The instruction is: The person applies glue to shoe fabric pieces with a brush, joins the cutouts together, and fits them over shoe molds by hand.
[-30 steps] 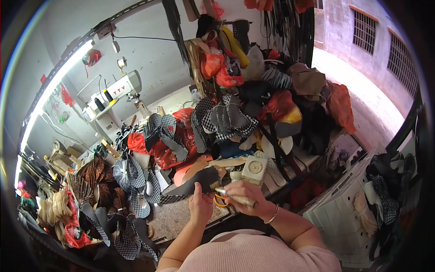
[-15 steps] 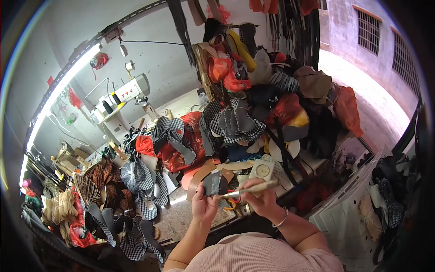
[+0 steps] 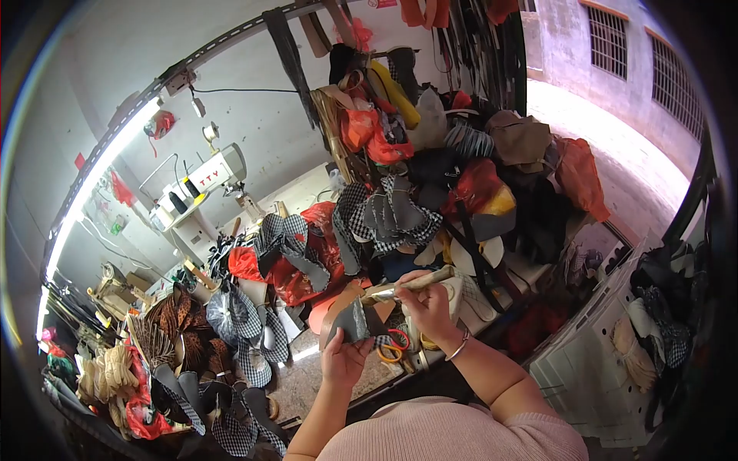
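My left hand (image 3: 344, 363) holds a dark grey shoe-upper piece (image 3: 350, 323) by its lower edge, with a lighter grey strip along one side. My right hand (image 3: 427, 311) is closed around the pale handle of a brush (image 3: 425, 281). The brush's metal collar and tip point left, over the upper edge of the grey piece; whether the tip touches it I cannot tell. Behind the piece lies a tan curved sheet (image 3: 336, 303). Scissors (image 3: 393, 346) with orange and red handles rest just right of my left hand.
A white sewing machine (image 3: 219, 169) stands at the back left. Bundles of checked and grey cut pieces (image 3: 396, 211) and red plastic bags (image 3: 296, 273) crowd the bench. Brown bundles (image 3: 163, 334) lie left. At the right stands a white perforated crate (image 3: 584, 369).
My right hand has moved up and left with the brush, whose tip has risen from beside my left hand to the piece's upper edge. My left hand has tilted the grey piece and lowered slightly.
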The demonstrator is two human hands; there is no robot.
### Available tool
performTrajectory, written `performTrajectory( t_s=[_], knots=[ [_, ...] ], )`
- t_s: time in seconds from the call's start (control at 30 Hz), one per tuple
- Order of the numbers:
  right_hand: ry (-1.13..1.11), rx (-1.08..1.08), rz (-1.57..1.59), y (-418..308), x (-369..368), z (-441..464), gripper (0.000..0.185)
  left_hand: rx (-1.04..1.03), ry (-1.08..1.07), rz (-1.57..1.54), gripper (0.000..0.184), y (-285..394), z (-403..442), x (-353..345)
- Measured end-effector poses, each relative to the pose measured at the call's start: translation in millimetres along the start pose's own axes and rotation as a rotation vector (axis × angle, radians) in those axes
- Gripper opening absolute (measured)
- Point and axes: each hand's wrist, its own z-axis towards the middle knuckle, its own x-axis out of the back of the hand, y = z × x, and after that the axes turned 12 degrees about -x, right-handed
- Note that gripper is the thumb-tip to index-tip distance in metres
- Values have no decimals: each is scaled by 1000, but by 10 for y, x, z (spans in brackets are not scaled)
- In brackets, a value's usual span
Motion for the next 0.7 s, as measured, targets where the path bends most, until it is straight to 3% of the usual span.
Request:
performTrajectory(
  t_s=[0.07,0.13,0.23,0.37,0.43,0.5,0.6,0.7],
  knots=[
    [26,4,199,-78,-36,-40,12,-33,-29,39,33,24,-10,-10],
    [-9,-34,107,-33,22,-74,12,-105,58,104,33,25,-13,-76],
    [-9,-67,93,9,16,-2,12,-3,-83,96,35,68,-37,5],
    [73,-56,-12,16,13,16,9,-89,-12,263,33,91,-39,104],
    [-42,-17,38,-189,-72,-102,7,-114,16,280,33,111,-60,80],
    [-244,144,-221,-61,-154,-100,10,-117,49,299,34,129,-104,41],
    [-240,131,-351,7,-315,-66,11,-91,0,337,36,183,-160,-43],
    [-121,313,-370,64,-438,77,13,-70,-25,319,36,266,-202,30]
  ],
)
